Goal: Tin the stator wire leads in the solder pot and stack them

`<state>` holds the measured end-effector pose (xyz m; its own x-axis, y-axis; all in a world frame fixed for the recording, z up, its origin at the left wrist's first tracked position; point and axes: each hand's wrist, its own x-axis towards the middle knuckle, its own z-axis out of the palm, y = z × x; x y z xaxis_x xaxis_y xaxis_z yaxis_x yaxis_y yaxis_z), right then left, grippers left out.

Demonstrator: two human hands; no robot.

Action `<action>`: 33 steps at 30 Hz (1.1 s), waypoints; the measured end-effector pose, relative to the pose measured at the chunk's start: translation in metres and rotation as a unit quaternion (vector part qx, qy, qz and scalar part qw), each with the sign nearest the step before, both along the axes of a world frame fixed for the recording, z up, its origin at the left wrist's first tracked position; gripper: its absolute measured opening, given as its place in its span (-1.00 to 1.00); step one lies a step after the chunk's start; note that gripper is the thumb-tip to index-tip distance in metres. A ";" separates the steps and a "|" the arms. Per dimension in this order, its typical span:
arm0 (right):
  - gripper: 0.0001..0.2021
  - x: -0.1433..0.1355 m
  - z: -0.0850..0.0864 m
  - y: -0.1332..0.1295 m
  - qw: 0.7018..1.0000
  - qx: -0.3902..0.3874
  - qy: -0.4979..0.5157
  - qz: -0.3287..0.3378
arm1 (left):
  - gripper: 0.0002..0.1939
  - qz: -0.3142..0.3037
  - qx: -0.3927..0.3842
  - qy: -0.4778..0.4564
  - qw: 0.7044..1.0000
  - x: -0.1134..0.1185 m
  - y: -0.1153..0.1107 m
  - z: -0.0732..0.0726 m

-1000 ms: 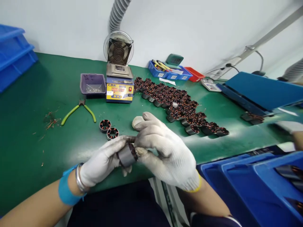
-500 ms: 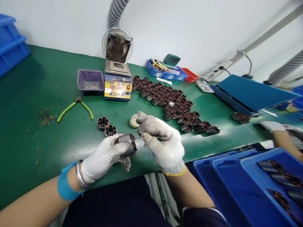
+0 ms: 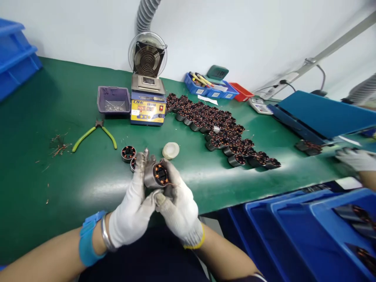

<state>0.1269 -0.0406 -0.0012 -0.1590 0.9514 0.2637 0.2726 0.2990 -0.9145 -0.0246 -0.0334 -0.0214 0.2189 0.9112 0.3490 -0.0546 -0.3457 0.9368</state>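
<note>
Between my two gloved hands is a motor stator [image 3: 151,178], a grey metal ring with copper windings and a black core; its wound end faces up and to the right. My left hand [image 3: 133,207] grips its left side, fingers raised along the wall. My right hand [image 3: 179,203] wraps its right side, the thumb low near the left thumb. A thin copper wire sticks out beside the right fingers. Just behind the left fingers stand two more stators [image 3: 128,153], one partly hidden. A round cream-coloured pad [image 3: 170,150] lies beyond the right hand.
Green-handled cutters [image 3: 95,133] and wire scraps [image 3: 58,147] lie left. A purple tray [image 3: 113,100] adjoins a solder pot [image 3: 147,105]. Rows of stators [image 3: 217,127] spread rightward. Blue bins [image 3: 282,219] stand at the lower right; a co-worker's gloved hand [image 3: 357,159] is at far right.
My right hand has moved left from the wire end onto the stator's body. The stator has turned so its wound end faces me more. The cream pad is now fully uncovered.
</note>
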 end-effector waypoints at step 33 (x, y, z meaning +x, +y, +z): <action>-0.42 0.052 0.021 0.023 0.959 0.170 -0.206 0.095 | -0.67 0.108 -0.215 -0.164 0.957 -0.021 0.032 0.062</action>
<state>0.1785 -0.0175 0.0200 -0.4782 0.7651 0.4311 0.5015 0.6409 -0.5812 -0.0458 -0.0019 0.0402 -0.0481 0.9976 -0.0503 -0.3401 0.0310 0.9399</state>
